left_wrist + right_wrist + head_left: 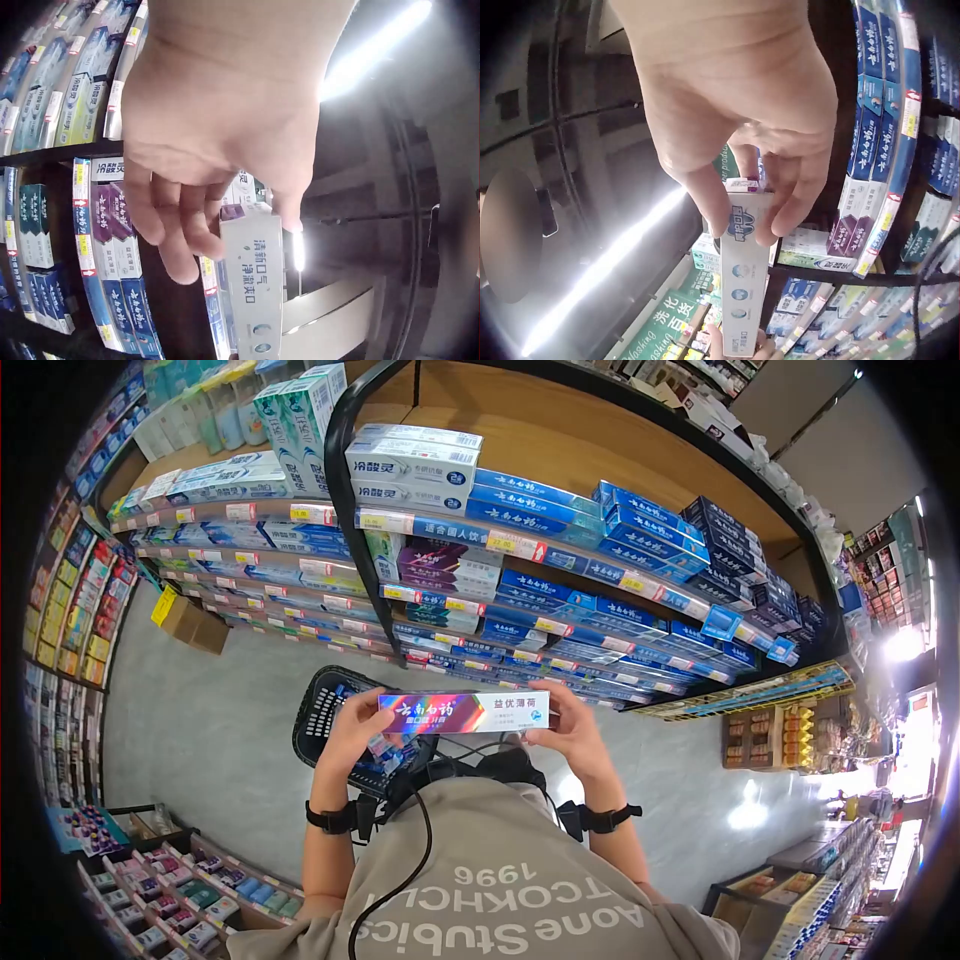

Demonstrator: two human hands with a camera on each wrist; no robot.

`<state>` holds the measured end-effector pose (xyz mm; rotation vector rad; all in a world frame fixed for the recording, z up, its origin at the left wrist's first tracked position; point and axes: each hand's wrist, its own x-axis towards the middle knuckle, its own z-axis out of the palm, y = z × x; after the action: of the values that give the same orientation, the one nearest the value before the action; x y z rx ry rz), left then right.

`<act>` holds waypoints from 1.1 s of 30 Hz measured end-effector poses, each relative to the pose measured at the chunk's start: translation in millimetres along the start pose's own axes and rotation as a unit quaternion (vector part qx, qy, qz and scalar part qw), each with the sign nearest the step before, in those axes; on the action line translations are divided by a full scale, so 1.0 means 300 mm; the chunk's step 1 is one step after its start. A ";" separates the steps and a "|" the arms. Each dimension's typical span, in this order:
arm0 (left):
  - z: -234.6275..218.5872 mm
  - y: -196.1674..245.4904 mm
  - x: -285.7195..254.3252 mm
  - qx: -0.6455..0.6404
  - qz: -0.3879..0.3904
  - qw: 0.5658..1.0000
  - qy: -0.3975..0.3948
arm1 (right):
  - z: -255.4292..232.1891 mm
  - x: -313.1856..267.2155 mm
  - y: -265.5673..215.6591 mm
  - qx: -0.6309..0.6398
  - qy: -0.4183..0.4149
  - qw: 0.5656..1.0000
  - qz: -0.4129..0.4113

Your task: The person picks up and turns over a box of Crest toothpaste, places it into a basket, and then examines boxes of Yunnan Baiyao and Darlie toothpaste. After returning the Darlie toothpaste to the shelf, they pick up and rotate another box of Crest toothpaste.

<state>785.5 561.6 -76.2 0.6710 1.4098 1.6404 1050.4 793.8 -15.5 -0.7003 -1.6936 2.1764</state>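
A long toothpaste box (463,712), purple at one end and white at the other, is held level in front of the chest. My left hand (362,721) grips its purple end, and my right hand (565,722) grips its white end. In the left wrist view the left hand (217,150) has its fingers curled round the box (253,285). The right wrist view shows the right hand (742,135) pinching the box (744,277) between thumb and fingers, with other fingers at the box's far end.
Shelves (520,550) packed with blue and white toothpaste boxes stand straight ahead. A black shopping basket (330,710) with some goods sits on the grey floor below the hands. More racks (180,900) stand at the lower left and right.
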 end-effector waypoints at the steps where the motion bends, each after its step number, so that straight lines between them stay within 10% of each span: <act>1: 0.002 0.003 0.000 -0.005 -0.014 1.000 0.005 | -0.003 0.003 -0.003 -0.007 -0.001 1.000 -0.001; 33: 0.013 0.101 0.047 0.039 -0.047 0.998 0.011 | -0.006 0.130 -0.053 -0.013 -0.036 0.999 0.015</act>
<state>774.0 575.6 -47.9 0.6236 1.5040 1.5311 1017.7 819.4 -8.0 -0.6658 -1.7614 2.2276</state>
